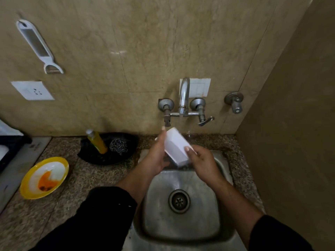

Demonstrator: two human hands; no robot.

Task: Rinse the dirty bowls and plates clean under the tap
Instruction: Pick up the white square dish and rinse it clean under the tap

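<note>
A white square bowl is held tilted on its side over the back of the steel sink, under the tap, whose water runs onto it. My left hand holds its left side, fingers reaching up along it. My right hand grips its right edge, thumb on the outside. On the counter to the left sits a yellow-rimmed plate smeared with orange sauce.
A black dish behind the counter holds a yellow soap bottle and a steel scrubber. Tap handles jut from the tiled wall. A peeler hangs at upper left. A side wall stands at the right.
</note>
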